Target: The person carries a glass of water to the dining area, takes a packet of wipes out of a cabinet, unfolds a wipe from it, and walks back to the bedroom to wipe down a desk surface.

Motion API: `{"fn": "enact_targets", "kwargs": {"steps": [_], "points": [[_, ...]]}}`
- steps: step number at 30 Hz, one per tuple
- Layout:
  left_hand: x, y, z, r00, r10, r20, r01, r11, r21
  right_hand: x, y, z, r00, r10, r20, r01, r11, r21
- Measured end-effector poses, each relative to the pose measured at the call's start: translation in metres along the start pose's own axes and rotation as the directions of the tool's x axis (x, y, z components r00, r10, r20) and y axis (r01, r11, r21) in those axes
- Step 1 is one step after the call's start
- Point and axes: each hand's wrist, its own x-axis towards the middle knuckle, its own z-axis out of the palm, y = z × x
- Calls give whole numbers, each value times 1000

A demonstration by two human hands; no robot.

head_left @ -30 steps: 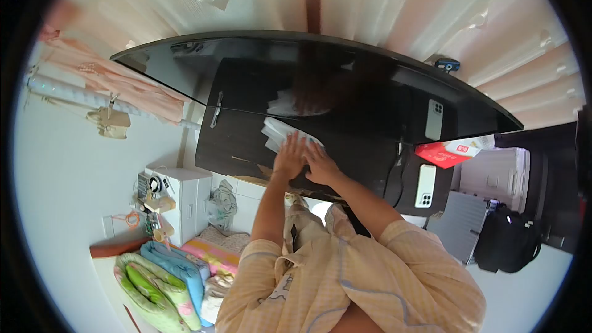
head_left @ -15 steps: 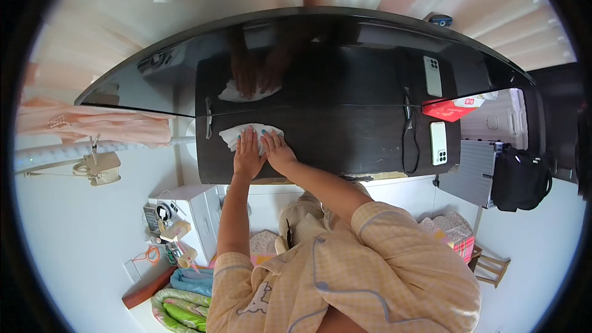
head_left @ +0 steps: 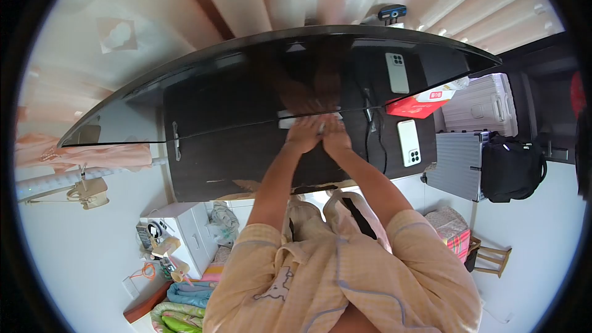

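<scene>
A folded white cloth (head_left: 285, 122) lies on the dark tabletop (head_left: 240, 160), close to the lower edge of a large glossy black screen (head_left: 203, 86). My left hand (head_left: 303, 135) rests flat on the cloth with its fingers stretched out. Beside it, my right hand (head_left: 335, 134) also presses down with fingers extended, and the two hands nearly touch. Most of the cloth is hidden under them. The screen mirrors both hands and the cloth.
To the right on the tabletop are a black cable (head_left: 371, 135), a white phone (head_left: 409, 142) and a red box (head_left: 414, 108). A metal handle (head_left: 177, 141) is at the left. A silver suitcase (head_left: 455, 163) and black backpack (head_left: 512, 168) stand off the right end.
Both hands have slid to the right and farther back with the white cloth, up to the screen's base. The camera view has shifted too.
</scene>
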Motion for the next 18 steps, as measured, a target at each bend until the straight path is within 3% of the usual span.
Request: {"fn": "enact_targets", "kwargs": {"steps": [4, 7, 10, 14, 17, 18], "points": [[42, 62, 5, 997, 71, -34, -71, 997, -10, -33, 72, 1, 996, 53, -70, -51, 998, 32], [50, 73, 19, 993, 38, -109, -29, 996, 84, -42, 87, 0, 995, -40, -94, 40, 999, -2], [44, 64, 40, 953, 74, -295, -57, 996, 66, -43, 80, -5, 981, -78, -178, 82, 997, 16], [17, 46, 34, 955, 35, -296, -8, 996, 92, -36, 59, -6, 950, -234, -206, 233, 972, -27], [-29, 15, 34, 944, -85, -319, 114, 991, 72, -24, 18, 1, 900, -381, -212, 391, 920, 3], [-48, -2, 34, 938, -132, -322, 188, 970, 152, -20, -2, 0, 871, -443, -212, 459, 888, 27]]}}
